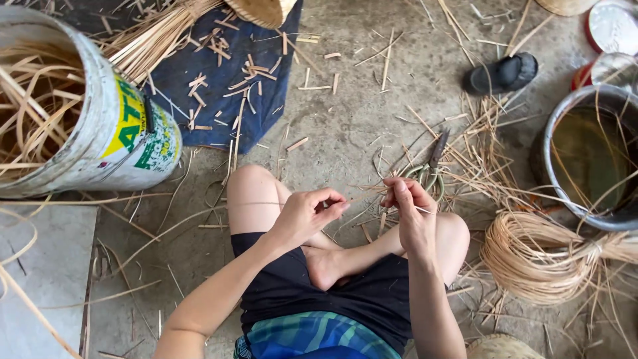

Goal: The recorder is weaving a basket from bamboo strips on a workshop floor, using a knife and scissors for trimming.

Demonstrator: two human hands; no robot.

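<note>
Both hands pinch one thin pale cane strip above the lap.

Left hand grip closed, thumb and fingers pinched on the thin pale cane strip; right hand grip curled shut on the same strip's other end, hands near each other, strip running between them over the bent knees. Just behind right hand, dark-handled green shears lie on the grey concrete floor among loose cane offcuts. Right of the knee, a coiled bundle of tan cane; beyond it a round metal basin of murky water. Black sandal farther back. Far left, tipped white plastic bucket full of cane strips, beside a dark blue cloth strewn with cuttings.
</note>
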